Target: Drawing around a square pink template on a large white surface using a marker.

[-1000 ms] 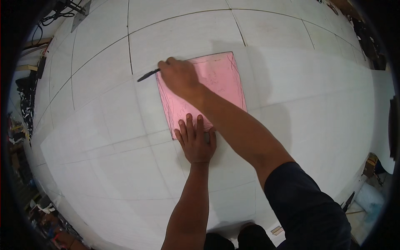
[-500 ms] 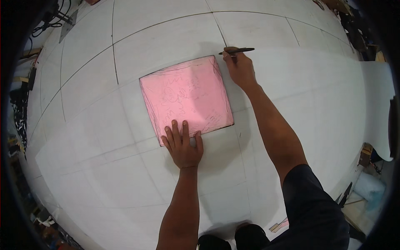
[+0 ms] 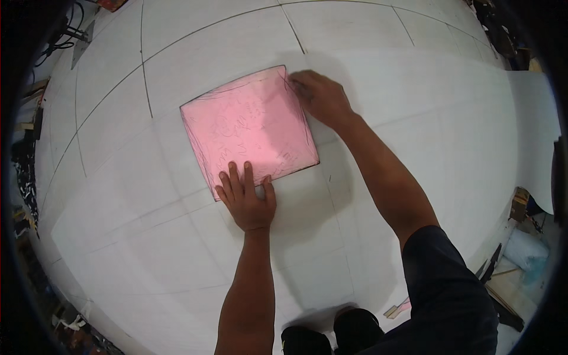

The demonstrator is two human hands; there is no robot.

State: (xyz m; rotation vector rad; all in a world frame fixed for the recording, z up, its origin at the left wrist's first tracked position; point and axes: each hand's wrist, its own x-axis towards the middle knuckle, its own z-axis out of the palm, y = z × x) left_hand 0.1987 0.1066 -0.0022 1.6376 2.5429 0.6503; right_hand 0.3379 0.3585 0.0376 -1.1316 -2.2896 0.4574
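Fingers of the left hand (image 3: 253,207) are spread and lie flat across the near edge of the pink sheet (image 3: 242,127), which extends beyond their tips. At its far right corner I see the right hand (image 3: 328,102), its fingers curled closely; whether they grip something, I cannot tell. To the right of these fingers the white surface (image 3: 438,177) stretches widely, and beyond them run dark lines (image 3: 292,29).
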